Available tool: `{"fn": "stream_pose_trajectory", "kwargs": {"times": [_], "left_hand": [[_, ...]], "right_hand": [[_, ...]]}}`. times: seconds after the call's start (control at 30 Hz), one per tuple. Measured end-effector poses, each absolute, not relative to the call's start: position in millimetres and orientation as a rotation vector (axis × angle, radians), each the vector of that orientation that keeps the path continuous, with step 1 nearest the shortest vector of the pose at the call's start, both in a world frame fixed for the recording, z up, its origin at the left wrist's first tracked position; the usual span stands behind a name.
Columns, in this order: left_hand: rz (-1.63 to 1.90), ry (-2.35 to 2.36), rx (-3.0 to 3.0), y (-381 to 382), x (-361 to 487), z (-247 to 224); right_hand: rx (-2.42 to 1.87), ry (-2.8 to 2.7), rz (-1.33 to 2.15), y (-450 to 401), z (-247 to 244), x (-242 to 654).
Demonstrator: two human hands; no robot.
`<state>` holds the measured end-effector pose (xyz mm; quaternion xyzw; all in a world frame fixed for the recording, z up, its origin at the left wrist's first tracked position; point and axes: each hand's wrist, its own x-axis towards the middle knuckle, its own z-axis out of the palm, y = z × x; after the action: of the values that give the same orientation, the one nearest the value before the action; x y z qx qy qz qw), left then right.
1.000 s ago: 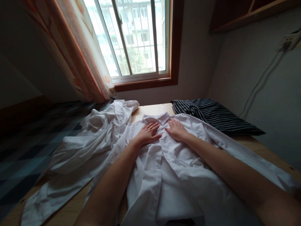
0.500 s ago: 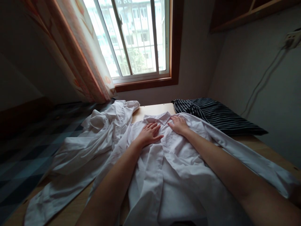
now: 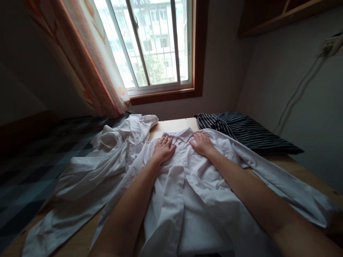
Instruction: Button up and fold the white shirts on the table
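A white button-up shirt [image 3: 198, 189] lies front up on a wooden board, its collar towards the window and one sleeve stretched out to the right. My left hand [image 3: 163, 149] rests flat on the shirt's upper left front, just below the collar, fingers stretched out. On the other side of the collar, my right hand [image 3: 203, 143] lies flat on the cloth near the shoulder, fingers extended. Neither hand grips the fabric. Creases run through the shirt's lower half. Its left sleeve is partly hidden behind my left forearm.
Another white garment [image 3: 107, 167] lies crumpled at the left. A black striped cloth [image 3: 249, 132] sits at the back right of the wooden board [image 3: 175, 124]. Checked bedding [image 3: 34, 185] spreads at far left. Behind are a window and a curtain [image 3: 91, 60]; a cable [image 3: 297, 87] hangs on the right wall.
My left hand has slid left and slightly away from me across the shirt front, off the button placket. My right hand stays almost in place.
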<state>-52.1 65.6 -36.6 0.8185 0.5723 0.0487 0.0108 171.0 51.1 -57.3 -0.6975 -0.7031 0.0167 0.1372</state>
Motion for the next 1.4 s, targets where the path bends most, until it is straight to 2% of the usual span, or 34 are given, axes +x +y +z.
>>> {"fn": "stream_pose_trajectory", "kwargs": {"times": [0.13, 0.23, 0.53, 0.6, 0.73, 0.97, 1.4], "left_hand": [[0.121, 1.830, 2.503, 62, -51, -34], [0.093, 1.842, 2.488, 60, -50, -33], [-0.035, 1.912, 2.384, 65, -36, -18], [0.024, 1.983, 2.361, 66, -30, -19], [0.278, 2.114, 2.401, 66, -24, -31], [0.211, 1.970, 2.462, 72, -29, -37], [0.149, 1.950, 2.379, 74, -31, -30]], "right_hand": [[-1.811, -2.184, -0.145, 46, -55, 169], [-1.653, -2.392, -0.144, 48, -51, 169], [-1.682, -2.472, 0.138, 68, -31, 166], [-1.698, -2.427, 0.179, 73, -26, 163], [-1.745, -2.352, 0.131, 79, -22, 155], [-1.774, -2.384, -0.045, 69, -29, 142], [-1.888, -2.243, 0.267, 67, -41, 145]]}}
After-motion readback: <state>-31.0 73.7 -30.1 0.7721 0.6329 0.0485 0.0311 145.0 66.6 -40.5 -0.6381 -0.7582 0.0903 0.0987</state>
